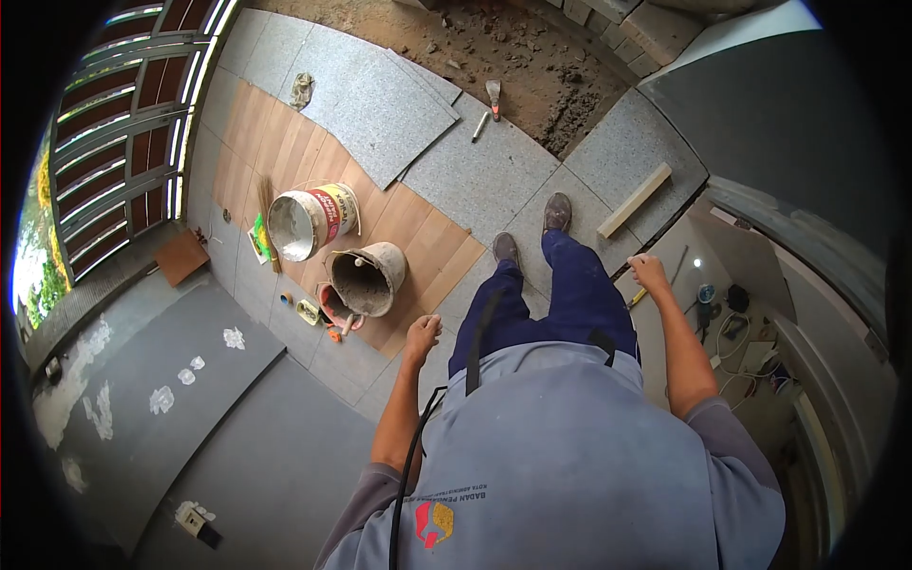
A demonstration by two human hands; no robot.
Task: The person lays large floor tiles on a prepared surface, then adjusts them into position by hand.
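Note:
I look straight down my own body, standing on grey floor tiles. My left hand hangs at my side with the fingers curled and nothing in it, nearest to a dirty mortar bucket. My right hand is also curled with nothing visible in it, out to the right above the tile edge. A white paint bucket lies tipped beside the mortar bucket on wood-pattern tiles. My feet in worn shoes point toward a patch of bare soil.
Loose grey tiles are stacked at the top centre. A trowel lies at the edge of the soil. A wooden batten lies to the right. Cables and small tools clutter the right side. A metal gate stands at left.

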